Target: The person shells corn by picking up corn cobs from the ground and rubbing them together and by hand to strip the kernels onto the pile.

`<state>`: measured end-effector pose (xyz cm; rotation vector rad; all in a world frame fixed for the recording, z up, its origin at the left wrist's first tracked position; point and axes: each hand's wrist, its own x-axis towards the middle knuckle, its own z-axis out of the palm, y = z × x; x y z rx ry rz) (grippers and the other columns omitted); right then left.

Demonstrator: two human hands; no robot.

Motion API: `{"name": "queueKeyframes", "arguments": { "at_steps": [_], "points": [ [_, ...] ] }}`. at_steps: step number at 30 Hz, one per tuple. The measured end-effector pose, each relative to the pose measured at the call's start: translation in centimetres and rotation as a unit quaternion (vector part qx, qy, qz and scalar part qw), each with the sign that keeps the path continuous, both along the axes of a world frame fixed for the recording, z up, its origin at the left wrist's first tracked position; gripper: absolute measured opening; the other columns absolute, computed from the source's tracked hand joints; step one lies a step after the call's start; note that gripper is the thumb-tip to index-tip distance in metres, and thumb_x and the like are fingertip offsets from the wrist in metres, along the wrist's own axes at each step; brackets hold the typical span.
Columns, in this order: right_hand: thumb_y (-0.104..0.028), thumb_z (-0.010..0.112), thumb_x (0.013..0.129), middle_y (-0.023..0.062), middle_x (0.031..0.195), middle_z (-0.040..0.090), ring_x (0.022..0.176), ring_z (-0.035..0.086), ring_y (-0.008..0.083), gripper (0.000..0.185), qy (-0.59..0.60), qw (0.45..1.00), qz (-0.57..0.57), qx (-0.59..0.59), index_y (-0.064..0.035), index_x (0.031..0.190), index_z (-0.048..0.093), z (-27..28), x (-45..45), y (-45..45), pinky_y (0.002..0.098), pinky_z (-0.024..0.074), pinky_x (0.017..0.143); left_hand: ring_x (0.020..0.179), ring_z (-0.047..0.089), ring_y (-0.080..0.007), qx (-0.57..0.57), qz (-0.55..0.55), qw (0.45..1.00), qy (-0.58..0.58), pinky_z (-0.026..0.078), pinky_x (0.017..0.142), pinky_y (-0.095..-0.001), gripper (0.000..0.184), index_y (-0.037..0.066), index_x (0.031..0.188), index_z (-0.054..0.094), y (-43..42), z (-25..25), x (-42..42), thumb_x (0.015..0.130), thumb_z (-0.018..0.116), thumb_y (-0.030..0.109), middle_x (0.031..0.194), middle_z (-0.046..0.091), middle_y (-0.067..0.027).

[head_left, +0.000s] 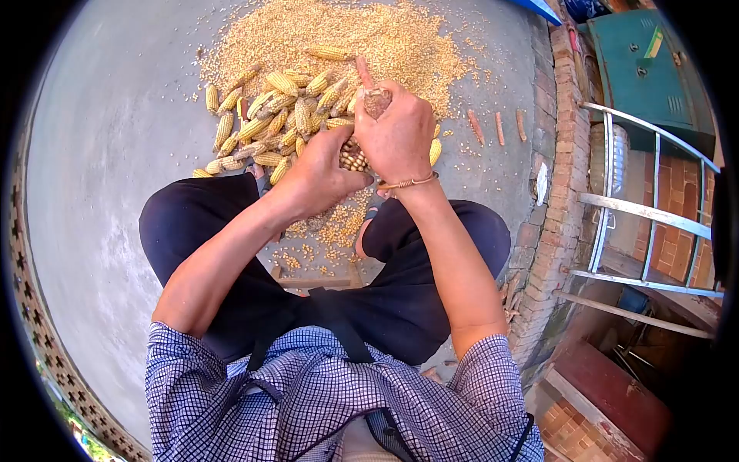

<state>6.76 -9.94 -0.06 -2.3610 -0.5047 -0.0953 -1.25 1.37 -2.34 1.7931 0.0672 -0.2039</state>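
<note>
My left hand [322,168] is closed around a partly stripped ear of corn [353,158], its thumb and fingers on either side. Close against it, my right hand [396,131] is curled around a corn cob [376,102] with its rough end showing above the fist. I cannot tell whether the hands grip one ear or two pieces, as the fingers hide the middle. A bare reddish cob [363,71] shows just beyond the right fist. Left of the hands lies a pile of yellow ears of corn [279,112], kernels still on.
Loose kernels [339,35] spread behind the pile, with more kernels [327,231] between my feet. Three bare cobs [476,127] lie to the right on the concrete floor [100,177]. A brick edging [566,123] and a metal ladder-like frame [654,212] stand at the right.
</note>
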Motion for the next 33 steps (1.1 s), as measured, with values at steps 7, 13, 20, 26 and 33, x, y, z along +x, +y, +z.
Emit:
{"name": "queueKeyframes", "arguments": {
  "at_steps": [7,13,20,26,33],
  "points": [
    [-0.010,0.069,0.086,0.0153,0.086,0.073,0.075,0.071,0.0219,0.022,0.207,0.899,-0.014,0.386,0.0081,0.099,0.070,-0.5,3.3,-2.5,0.0334,0.0569,0.073,0.069,0.057,-0.0088,-0.222,-0.055,0.968,0.108,0.047,0.057,-0.0257,0.041,-0.006,0.111,0.055,0.3,1.3,0.5,0.081,0.076,0.013,0.086,0.061,-0.0052],
    [-0.006,0.062,0.093,0.0169,0.101,0.071,0.096,0.069,0.0214,0.021,0.162,0.910,0.018,0.381,0.0071,0.109,0.064,1.0,2.7,-4.2,0.0327,0.0563,0.086,0.062,0.056,-0.0075,-0.350,-0.024,0.927,0.135,0.045,0.050,-0.0208,0.038,-0.002,0.111,0.052,1.0,2.3,0.5,0.086,0.073,0.016,0.083,0.059,-0.0040],
    [-0.017,0.075,0.082,0.0217,0.123,0.063,0.130,0.050,0.0331,0.041,0.024,0.962,0.180,0.202,0.0017,0.117,0.065,1.3,0.4,-2.7,0.0429,0.0347,0.114,0.068,0.058,-0.0073,-0.270,-0.007,0.959,0.080,0.046,0.053,-0.0223,0.034,-0.002,0.113,0.050,0.8,1.1,0.7,0.085,0.069,0.005,0.088,0.061,-0.0052],
    [-0.016,0.077,0.073,0.0249,0.115,0.066,0.108,0.063,0.0363,0.028,-0.006,0.999,0.034,0.041,-0.0016,0.096,0.070,0.0,-0.5,-0.5,0.0418,0.0496,0.094,0.095,0.062,-0.0163,-0.018,0.006,1.000,-0.010,0.051,0.080,-0.0319,0.043,-0.008,0.124,0.050,-0.5,0.9,0.1,0.085,0.065,0.002,0.102,0.066,-0.0109],
    [-0.010,0.070,0.082,0.0215,0.096,0.071,0.081,0.071,0.0266,0.015,0.099,0.979,-0.014,0.178,-0.0001,0.094,0.069,-0.8,2.0,-1.3,0.0363,0.0553,0.073,0.076,0.059,-0.0091,-0.121,0.020,0.992,0.017,0.049,0.061,-0.0252,0.049,-0.006,0.129,0.046,-0.8,0.2,-0.5,0.086,0.067,0.002,0.096,0.064,-0.0078]
  ]
}}
